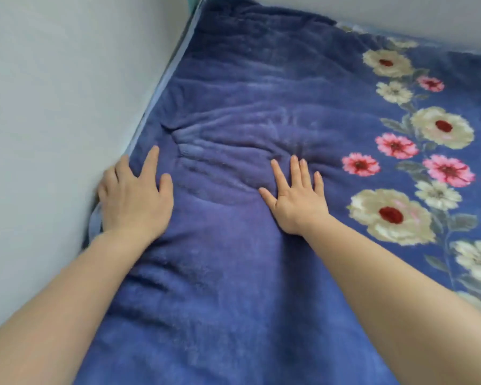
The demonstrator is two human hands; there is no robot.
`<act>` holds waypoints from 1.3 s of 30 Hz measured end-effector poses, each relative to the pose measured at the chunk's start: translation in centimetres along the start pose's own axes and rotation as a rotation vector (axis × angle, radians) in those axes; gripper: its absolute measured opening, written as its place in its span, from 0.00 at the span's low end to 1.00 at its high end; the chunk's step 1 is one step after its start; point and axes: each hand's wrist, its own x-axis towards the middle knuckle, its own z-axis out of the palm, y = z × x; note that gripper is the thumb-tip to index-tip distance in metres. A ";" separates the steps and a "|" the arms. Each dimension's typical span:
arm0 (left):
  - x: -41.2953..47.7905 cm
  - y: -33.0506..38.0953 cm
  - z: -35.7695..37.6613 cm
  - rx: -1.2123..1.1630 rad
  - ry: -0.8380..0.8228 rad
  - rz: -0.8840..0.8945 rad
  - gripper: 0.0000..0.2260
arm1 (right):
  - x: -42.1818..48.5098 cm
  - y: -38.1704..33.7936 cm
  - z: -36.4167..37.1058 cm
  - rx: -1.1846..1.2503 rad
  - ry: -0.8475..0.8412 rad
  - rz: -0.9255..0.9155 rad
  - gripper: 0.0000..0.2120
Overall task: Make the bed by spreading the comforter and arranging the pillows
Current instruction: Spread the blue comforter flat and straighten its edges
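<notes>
Bare forearms (67,301) stretch over the blue comforter (233,315). Left hand (134,195) and right hand (297,201) press it, fingers straight; wrinkles (220,157) bunch between them.

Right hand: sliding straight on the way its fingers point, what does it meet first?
The right hand lies flat on the comforter. Straight ahead it would first meet the bunched wrinkles just past its fingertips; beyond those the way looks free, only plain comforter, with the flower print off to its right.
</notes>
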 end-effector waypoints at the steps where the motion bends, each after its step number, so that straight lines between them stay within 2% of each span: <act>1: -3.4 -0.9 -0.4 -0.026 0.036 -0.037 0.24 | 0.0 -0.2 -0.2 -0.047 -0.010 0.024 0.32; 3: -9.7 -3.5 -1.0 -0.032 0.078 -0.100 0.24 | -1.1 -1.3 -0.9 -0.056 -0.032 0.055 0.31; 4: -12.6 -5.4 -1.4 -0.028 0.063 -0.132 0.24 | -2.6 -2.5 -1.1 0.013 -0.031 0.059 0.31; 6: -16.1 -7.0 -0.9 -0.039 -0.041 -0.187 0.26 | -5.7 -3.5 -0.7 0.231 0.055 0.060 0.29; 8: -18.2 -7.8 -1.2 -0.027 -0.126 -0.191 0.26 | -10.9 -4.8 0.5 0.318 0.158 -0.061 0.28; 10: -18.7 -7.9 -2.1 0.059 -0.116 -0.134 0.25 | -16.2 -6.3 2.2 0.243 0.190 -0.228 0.27; 12: -18.3 -8.3 -3.4 0.199 -0.199 -0.109 0.26 | -19.1 -7.7 3.7 0.168 0.135 -0.328 0.27; 16: -19.1 -9.5 -3.8 0.434 -0.292 -0.054 0.30 | -19.5 -8.8 4.4 0.064 -0.016 -0.353 0.27; 18: -19.2 -9.2 -3.5 0.352 -0.292 -0.078 0.30 | -19.5 -8.6 3.7 0.083 -0.040 -0.352 0.27; 21: -20.6 -9.5 -4.1 0.045 -0.214 -0.133 0.26 | -21.9 -7.7 3.3 0.128 0.020 -0.323 0.28; 23: -23.8 -10.6 -4.8 -0.120 -0.115 -0.166 0.26 | -25.6 -7.3 4.5 0.145 0.060 -0.346 0.29; 25: -28.4 -12.1 -5.3 -0.175 -0.080 -0.194 0.27 | -29.2 -7.2 6.5 0.129 0.036 -0.390 0.29; 28: -35.2 -15.1 -5.1 -0.113 -0.153 -0.231 0.31 | -31.5 -8.0 8.8 0.068 -0.007 -0.350 0.28; 30: -37.4 -16.3 -5.0 -0.111 -0.188 -0.190 0.30 | -31.5 -9.1 8.8 0.046 -0.008 -0.298 0.29; 34: -37.4 -16.8 -6.0 -0.022 -0.166 -0.144 0.22 | -32.2 -10.2 7.9 0.094 -0.035 -0.316 0.28; 39: -37.1 -16.0 -5.7 0.123 -0.341 -0.277 0.27 | -34.9 -10.4 7.9 0.033 -0.150 -0.408 0.27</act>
